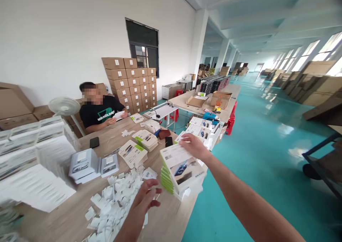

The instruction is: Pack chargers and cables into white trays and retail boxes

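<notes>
My left hand (pixel 147 195) hovers in front of the table edge side of a stack, its fingers loosely curved and apart with nothing in them. Just right of it stands a stack of flat printed white-and-green packages (pixel 183 167), the top one showing a blue device. My right hand (pixel 194 146) is over the far edge of that stack, fingers spread and slightly bent; whether they touch the top package cannot be made out. Left of my left hand lies a heap of small white folded pieces (pixel 114 199), with a printed white card (pixel 149 173) beside it.
Shorter package piles (pixel 133 153) and grey-white boxes (pixel 84 163) stand on the table (pixel 61 217). Tall white stacks (pixel 34 156) rise at left. Across the table, a co-worker (pixel 100 108) holds a white paper. A phone (pixel 94 142), fan (pixel 64 106) and cart (pixel 323 160) are visible.
</notes>
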`<action>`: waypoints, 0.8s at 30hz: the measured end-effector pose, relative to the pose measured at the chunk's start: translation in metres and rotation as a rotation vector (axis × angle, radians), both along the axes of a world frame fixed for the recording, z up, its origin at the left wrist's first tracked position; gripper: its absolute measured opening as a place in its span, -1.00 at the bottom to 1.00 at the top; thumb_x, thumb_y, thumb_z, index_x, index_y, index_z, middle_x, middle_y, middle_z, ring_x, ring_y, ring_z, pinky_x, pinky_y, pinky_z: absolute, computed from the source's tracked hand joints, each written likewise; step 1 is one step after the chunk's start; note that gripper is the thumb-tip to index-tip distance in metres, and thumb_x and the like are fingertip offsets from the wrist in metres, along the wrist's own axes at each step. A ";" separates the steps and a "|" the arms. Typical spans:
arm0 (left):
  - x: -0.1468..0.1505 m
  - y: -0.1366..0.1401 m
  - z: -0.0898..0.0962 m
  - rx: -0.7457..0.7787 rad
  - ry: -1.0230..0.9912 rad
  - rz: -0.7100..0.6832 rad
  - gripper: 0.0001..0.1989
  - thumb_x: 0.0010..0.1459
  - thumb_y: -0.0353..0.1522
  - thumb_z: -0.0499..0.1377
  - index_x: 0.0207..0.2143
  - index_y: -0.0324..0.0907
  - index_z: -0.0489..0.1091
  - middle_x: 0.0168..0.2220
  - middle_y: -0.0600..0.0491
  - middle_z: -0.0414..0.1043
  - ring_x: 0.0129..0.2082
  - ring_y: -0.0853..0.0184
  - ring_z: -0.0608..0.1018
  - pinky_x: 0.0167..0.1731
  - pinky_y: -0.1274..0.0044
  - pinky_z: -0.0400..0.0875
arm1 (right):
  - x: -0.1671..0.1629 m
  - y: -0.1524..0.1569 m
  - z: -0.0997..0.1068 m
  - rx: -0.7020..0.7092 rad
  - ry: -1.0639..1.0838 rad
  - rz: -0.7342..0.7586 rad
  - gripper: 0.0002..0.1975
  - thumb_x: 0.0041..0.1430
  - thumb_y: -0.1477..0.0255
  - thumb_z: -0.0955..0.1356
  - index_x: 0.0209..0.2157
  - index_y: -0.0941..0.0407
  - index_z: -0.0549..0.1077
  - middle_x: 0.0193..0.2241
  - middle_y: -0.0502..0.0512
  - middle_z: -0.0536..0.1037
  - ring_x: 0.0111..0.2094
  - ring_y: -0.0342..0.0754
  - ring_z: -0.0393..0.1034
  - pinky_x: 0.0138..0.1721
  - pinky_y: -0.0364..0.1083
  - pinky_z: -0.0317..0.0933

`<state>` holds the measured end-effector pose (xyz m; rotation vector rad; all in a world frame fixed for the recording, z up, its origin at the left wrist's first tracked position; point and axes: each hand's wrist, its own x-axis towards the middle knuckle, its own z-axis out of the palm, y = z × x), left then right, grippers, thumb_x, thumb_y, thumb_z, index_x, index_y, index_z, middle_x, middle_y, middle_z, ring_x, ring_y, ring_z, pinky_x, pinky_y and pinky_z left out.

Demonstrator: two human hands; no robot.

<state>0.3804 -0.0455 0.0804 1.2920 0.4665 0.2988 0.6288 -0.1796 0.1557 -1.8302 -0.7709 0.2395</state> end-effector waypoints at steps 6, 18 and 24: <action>0.061 -0.031 -0.016 0.268 0.085 -0.096 -0.72 0.14 -0.12 0.14 -0.38 -0.14 0.28 -0.43 0.08 0.33 -0.37 0.30 0.44 -0.44 0.50 0.36 | 0.018 -0.020 -0.012 -0.188 -0.436 0.030 -0.74 0.28 0.24 0.24 -0.08 -0.02 0.44 -0.11 0.09 0.52 -0.12 0.01 0.41 -0.23 -0.08 0.32; 0.117 -0.002 -0.043 0.906 0.031 0.218 -0.28 0.05 -0.17 0.26 0.22 -0.06 0.08 0.27 -0.16 0.09 0.27 -0.02 0.19 0.18 0.13 0.16 | -0.013 -0.118 -0.134 -0.054 0.057 -0.058 -0.72 0.27 0.18 0.25 -0.24 0.04 0.48 -0.27 0.07 0.53 -0.31 -0.07 0.40 -0.29 -0.17 0.31; 0.122 0.014 -0.049 0.694 0.144 0.238 -0.37 -0.03 -0.16 0.32 0.09 -0.06 0.27 0.14 -0.12 0.35 0.12 0.01 0.42 -0.06 0.31 0.47 | -0.021 -0.120 -0.186 -0.081 0.216 -0.080 -0.60 0.21 0.07 0.24 -0.38 0.08 0.52 -0.44 0.06 0.54 -0.45 -0.09 0.38 -0.42 -0.18 0.26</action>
